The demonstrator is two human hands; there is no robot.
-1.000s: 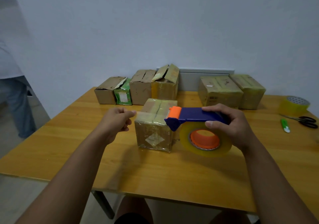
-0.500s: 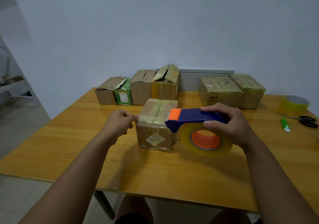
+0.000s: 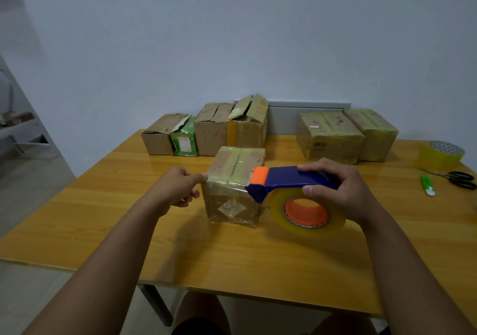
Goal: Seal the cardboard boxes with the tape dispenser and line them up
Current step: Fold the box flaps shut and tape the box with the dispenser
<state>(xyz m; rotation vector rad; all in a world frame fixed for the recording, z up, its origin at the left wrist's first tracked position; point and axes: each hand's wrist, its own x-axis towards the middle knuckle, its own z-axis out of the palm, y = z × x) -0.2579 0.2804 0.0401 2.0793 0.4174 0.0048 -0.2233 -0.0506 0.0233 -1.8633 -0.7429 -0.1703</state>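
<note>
1. Here, the glossy yellow wooden table (image 3: 108,218) lies under both hands.
2. Between the hands stands a squarish, tape-wrapped brown cardboard box (image 3: 233,185).
3. The blue-and-orange plastic tape dispenser (image 3: 291,195) lies crosswise, its orange nose on the box's right edge, gripped by the right hand (image 3: 343,190).
4. The left hand (image 3: 178,188) pinches the box's left top corner.

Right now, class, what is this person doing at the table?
A person is taping a cardboard box shut. The right hand grips a blue and orange tape dispenser at the box's right top edge, while the left hand touches its left top corner. Four boxes with loose flaps wait behind, and two taped boxes stand back right.
</note>
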